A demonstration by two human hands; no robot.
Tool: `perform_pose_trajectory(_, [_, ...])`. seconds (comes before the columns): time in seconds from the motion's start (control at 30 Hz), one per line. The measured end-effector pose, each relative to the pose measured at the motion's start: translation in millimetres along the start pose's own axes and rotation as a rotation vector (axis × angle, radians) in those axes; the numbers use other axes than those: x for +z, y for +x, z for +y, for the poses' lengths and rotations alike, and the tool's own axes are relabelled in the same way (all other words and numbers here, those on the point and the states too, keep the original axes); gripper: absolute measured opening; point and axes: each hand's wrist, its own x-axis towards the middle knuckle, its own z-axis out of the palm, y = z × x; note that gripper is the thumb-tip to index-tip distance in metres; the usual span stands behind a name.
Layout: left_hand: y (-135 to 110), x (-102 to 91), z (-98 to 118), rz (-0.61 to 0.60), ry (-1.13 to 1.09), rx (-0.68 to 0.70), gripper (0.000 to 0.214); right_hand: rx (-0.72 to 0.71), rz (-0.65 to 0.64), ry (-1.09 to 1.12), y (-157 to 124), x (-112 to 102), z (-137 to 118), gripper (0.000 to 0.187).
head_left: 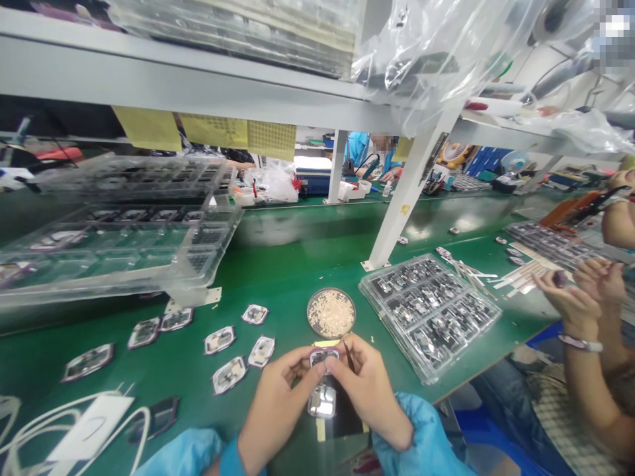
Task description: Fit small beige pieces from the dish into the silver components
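Between the fingertips of both hands is a small device housing (323,356) with a purplish edge and pale parts inside. My left hand (282,393) is closed on its left side, thumb across the front. My right hand (367,380) pinches the other side and also keeps dark tweezers (349,357) among its fingers; their tips are hard to see. Just below the hands, a shiny, mirror-like unit (322,401) lies on a black pad (344,420) with yellow tape. Beyond the fingers stands a round dish (331,289) full of small beige pieces.
Several similar housings (229,375) lie to the left, near a white cable (143,423). A clear compartment tray (421,373) of metal parts stands right, beside a shelf post (397,218). Stacked trays (213,264) sit at left. A co-worker's hands (570,297) are at far right.
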Motion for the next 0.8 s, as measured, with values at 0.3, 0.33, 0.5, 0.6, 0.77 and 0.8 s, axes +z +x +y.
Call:
perform_pose_trajectory(0.3, [4, 0.1, -8, 0.054, 0.183, 0.004, 0.034, -0.002, -0.046, -0.268, 5, -14, 4, 0.038])
perform_pose_trajectory(0.33, [4, 0.3, -8, 0.054, 0.222, 0.003, 0.035, -0.046, -0.038, -0.351, 6, -17, 2, 0.034])
perform_pose_trajectory(0.5, [2, 0.9, -8, 0.033, 0.249, -0.007, 0.035, -0.235, -0.039, -0.492, 10, -23, -12, 0.009])
perform_pose_trajectory(0.6, [1, -0.2, -10, 0.017, 0.205, -0.018, 0.038, -0.244, -0.120, -0.413, 12, -23, -17, 0.014])
perform_pose_trajectory(0.77, [1, -0.6, -5, 0.032, 0.377, 0.085, 0.029, -0.313, -0.092, -0.415, 16, -26, -25, 0.016])
perform_pose_trajectory(0.8, [0, -0.4, -4, 0.035, 0.425, 0.130, 0.027, -0.326, -0.112, -0.415, 17, -27, -27, 0.014])
